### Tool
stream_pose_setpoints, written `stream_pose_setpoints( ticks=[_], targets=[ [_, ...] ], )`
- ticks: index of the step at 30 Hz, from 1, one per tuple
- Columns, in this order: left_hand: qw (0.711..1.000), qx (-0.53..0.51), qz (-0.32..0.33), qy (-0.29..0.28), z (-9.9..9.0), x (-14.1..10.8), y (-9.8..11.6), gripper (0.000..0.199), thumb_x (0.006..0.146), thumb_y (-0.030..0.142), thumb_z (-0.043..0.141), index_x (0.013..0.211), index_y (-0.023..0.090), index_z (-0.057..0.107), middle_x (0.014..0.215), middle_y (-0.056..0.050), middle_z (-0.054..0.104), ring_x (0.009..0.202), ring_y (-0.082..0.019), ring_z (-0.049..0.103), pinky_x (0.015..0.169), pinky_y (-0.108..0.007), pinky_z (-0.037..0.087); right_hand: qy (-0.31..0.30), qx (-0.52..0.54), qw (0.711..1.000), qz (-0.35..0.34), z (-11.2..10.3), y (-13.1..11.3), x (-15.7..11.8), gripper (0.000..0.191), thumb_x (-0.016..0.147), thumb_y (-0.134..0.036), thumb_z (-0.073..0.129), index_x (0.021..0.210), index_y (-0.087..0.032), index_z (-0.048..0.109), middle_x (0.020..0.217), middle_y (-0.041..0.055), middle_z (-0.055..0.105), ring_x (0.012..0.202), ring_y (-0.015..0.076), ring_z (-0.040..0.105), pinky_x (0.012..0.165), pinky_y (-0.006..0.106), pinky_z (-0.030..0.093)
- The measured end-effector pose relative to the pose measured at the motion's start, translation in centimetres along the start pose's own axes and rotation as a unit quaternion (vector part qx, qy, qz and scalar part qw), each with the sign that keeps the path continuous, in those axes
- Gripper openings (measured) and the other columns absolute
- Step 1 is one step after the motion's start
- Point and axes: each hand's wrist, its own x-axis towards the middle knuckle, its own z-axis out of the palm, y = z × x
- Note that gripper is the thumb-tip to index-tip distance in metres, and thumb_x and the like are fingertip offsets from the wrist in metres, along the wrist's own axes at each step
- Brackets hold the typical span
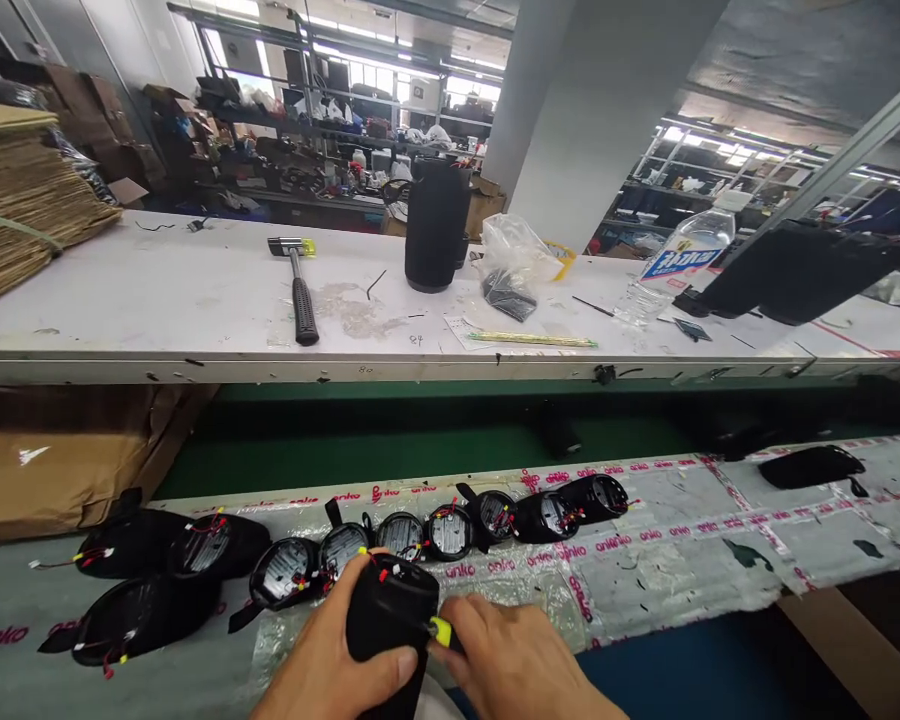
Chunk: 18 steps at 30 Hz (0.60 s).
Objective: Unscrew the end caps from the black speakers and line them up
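My left hand (337,645) is wrapped round a black cylindrical speaker housing (386,610), tilted with its end towards me and up. Small red, white and yellow connectors show at that end. My right hand (506,650) is closed on a small hand tool with a yellow end (440,631), most of it hidden by the fingers. The tool's tip meets the housing's right side. Just beyond my hands, several similar black housings lie in a row, among them one with a silvery inside (450,532) and loose wires.
A bench (645,570) covered in plastic and pink-printed tape carries the housings. On the white shelf (225,310) beyond are a hammer (300,295), an upright black speaker (436,228), a plastic bag (514,255) and a bottle (686,255). Stacked cardboard (26,200) stands left.
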Motion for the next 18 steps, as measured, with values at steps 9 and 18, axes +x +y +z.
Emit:
stream_pose_setpoints(
  ticks=[9,18],
  targets=[
    [0.986,-0.137,-0.051,-0.075,-0.8,-0.1,0.9,0.091,0.068,0.057,0.08,0.143,0.023,0.04,0.119,-0.009,0.074,0.113,-0.035,0.066,0.099,-0.044,0.049,-0.03,0.114,0.992,0.05,-0.9,1.7,-1.3,0.008,0.105,-0.033,0.051,0.109,-0.026,0.049,0.086,-0.0048,0.071,0.068,0.0203,0.073,0.056,0.032,0.035],
    [0.989,-0.131,-0.032,-0.067,-0.6,0.6,0.2,0.093,0.067,0.056,0.083,0.144,0.021,0.044,0.131,-0.014,0.072,0.128,-0.041,0.061,0.113,-0.051,0.042,-0.009,0.015,1.0,0.013,-1.8,0.7,0.0,0.029,0.093,-0.034,0.073,0.1,-0.026,0.046,0.079,-0.0061,0.067,0.062,0.0202,0.069,0.048,0.034,0.03]
  ],
)
